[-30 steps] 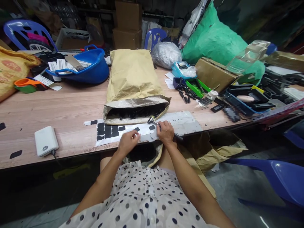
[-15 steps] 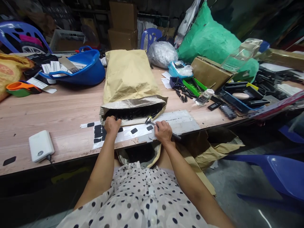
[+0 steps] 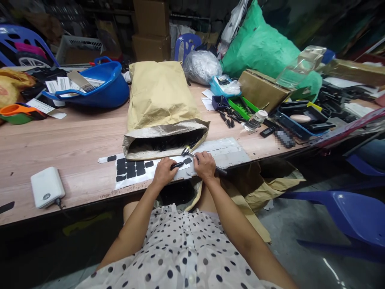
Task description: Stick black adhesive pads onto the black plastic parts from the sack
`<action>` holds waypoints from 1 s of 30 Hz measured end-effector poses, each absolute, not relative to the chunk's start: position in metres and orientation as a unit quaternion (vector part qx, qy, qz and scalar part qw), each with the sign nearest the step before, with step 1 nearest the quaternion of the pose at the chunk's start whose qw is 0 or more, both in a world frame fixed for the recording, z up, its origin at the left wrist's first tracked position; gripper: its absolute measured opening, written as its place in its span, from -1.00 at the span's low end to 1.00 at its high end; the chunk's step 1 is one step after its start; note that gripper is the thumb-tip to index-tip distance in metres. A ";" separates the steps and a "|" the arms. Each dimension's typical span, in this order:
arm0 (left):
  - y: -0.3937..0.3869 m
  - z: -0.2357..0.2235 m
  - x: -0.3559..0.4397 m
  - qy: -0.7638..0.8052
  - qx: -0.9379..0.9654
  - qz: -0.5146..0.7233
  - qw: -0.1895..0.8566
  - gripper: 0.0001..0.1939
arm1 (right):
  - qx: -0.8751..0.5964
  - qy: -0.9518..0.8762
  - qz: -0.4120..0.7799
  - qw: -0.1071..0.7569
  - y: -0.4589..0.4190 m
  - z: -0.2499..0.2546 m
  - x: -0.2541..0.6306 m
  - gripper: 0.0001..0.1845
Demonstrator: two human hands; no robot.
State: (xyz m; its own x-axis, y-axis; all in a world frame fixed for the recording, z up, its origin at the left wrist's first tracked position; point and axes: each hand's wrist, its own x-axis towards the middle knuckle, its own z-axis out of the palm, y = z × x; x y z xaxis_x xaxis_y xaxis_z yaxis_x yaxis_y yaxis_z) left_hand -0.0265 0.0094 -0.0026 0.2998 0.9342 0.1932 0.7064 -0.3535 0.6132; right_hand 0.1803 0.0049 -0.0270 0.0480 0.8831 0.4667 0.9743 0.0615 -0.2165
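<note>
My left hand (image 3: 163,172) is closed on a small black stick-shaped part (image 3: 177,164) near the table's front edge, over a white backing sheet (image 3: 129,180) that carries several black pads (image 3: 130,169). My right hand (image 3: 205,165) grips a small hammer (image 3: 187,152) by its dark handle, the metal head pointing toward the open mouth of a brown paper sack (image 3: 162,104) lying on its side. Many more black parts show inside the sack's mouth. A grey metal plate (image 3: 225,150) lies under and to the right of my right hand.
A white power bank (image 3: 47,186) with a cable lies front left. A blue basin (image 3: 102,86) with papers stands at back left. Trays, a cardboard box (image 3: 264,90), a small bottle (image 3: 255,120) and a green bag (image 3: 264,48) crowd the right side. A blue chair (image 3: 355,218) stands on the right.
My left hand reached into the sack's mouth, then came back to the front edge holding a black part. My right hand kept its hold on the hammer and barely moved.
</note>
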 end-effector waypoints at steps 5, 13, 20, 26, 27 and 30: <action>0.013 -0.015 -0.024 0.526 0.773 0.293 0.198 -0.86 | -0.676 -0.691 -0.087 0.241 0.006 -0.025 0.183 -0.78; 0.014 -0.016 -0.024 0.529 0.762 0.296 0.227 -0.84 | -0.631 -0.711 -0.028 0.310 -0.016 -0.013 0.184 -0.68; 0.015 -0.017 -0.023 0.531 0.757 0.298 0.237 -0.84 | -0.611 -0.693 0.023 0.381 -0.049 -0.008 0.170 -0.60; 0.016 -0.017 -0.022 0.532 0.756 0.296 0.239 -0.85 | -0.619 -0.704 0.013 0.349 -0.053 -0.007 0.169 -0.60; 0.016 -0.017 -0.022 0.532 0.757 0.296 0.239 -0.85 | -0.617 -0.704 0.008 0.351 -0.053 -0.006 0.169 -0.60; 0.016 -0.017 -0.021 0.532 0.757 0.294 0.240 -0.86 | -0.605 -0.713 -0.002 0.354 -0.052 -0.002 0.165 -0.60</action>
State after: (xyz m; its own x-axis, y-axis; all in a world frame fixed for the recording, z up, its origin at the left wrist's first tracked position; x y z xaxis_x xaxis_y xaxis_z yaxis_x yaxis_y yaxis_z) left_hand -0.0208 0.0162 -0.0173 0.2617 0.9466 0.1885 0.6642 -0.3183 0.6764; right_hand 0.1645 -0.0524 -0.0023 -0.0160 0.8619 0.5069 0.8644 0.2668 -0.4263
